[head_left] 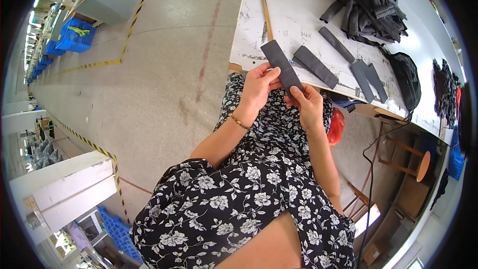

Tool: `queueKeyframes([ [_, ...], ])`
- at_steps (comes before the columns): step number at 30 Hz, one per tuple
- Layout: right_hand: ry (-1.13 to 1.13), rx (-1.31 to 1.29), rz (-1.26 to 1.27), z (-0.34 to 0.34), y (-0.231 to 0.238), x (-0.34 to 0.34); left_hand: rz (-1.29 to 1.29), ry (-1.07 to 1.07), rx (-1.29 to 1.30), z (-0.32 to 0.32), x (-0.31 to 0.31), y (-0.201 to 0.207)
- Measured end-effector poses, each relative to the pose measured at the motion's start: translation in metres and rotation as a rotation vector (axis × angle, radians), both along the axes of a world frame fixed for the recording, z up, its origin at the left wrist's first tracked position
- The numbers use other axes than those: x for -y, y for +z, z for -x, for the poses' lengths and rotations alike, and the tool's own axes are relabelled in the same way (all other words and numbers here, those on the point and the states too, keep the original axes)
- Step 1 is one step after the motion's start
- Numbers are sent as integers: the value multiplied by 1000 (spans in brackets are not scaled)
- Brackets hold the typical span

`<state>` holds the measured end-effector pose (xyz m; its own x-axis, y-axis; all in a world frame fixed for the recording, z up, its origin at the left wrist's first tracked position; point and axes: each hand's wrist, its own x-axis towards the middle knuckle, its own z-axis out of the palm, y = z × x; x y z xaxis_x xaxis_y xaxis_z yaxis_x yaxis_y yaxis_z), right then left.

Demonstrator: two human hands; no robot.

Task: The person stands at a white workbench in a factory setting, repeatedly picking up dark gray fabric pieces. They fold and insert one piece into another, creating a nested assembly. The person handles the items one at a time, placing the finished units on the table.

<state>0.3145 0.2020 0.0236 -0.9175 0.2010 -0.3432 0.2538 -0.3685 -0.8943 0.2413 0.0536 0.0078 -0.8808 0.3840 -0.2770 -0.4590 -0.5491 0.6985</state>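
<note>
Two-handed, pinches dark strip (pixel 280 62) between thumbs and fingers, left hand (pixel 259 85), right hand (pixel 310 108); faces unreadable scribbles (pixel 305 35) on desk (pixel 291 7), one o'clock.

Your scuffed white table (pixel 298 25) runs from twelve to nearly three o'clock. On it lie a wooden stick (pixel 265 7) at your twelve, a heap of dark strips (pixel 366 2) at one, loose dark strips (pixel 318 68) between one and two, and a black cloth bundle (pixel 406 77) at two.

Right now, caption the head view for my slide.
Left hand and right hand hold a dark grey strip at the edge of a white worktable.
</note>
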Motion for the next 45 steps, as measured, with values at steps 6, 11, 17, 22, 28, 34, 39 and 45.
queueKeyframes([
  [6,28,31,-131,-8,-3,-13,92,187,-49,20,2,1],
  [11,36,50,-179,-8,3,-26,205,189,-53,24,2,-2],
  [17,38,71,-204,-10,7,-55,69,120,96,42,-1,21],
  [22,104,108,-283,-9,9,-65,358,-99,-157,46,-10,7],
  [28,-170,75,-524,7,26,-91,652,34,-453,60,-60,20],
  [34,-96,119,-1220,20,-15,-113,1252,-77,-1232,84,-90,1],
  [39,140,-183,-1526,17,2,-117,1002,-502,-1551,99,-76,1],
  [45,202,-229,-1394,34,-4,-139,1072,-526,-1463,105,-84,0],
])
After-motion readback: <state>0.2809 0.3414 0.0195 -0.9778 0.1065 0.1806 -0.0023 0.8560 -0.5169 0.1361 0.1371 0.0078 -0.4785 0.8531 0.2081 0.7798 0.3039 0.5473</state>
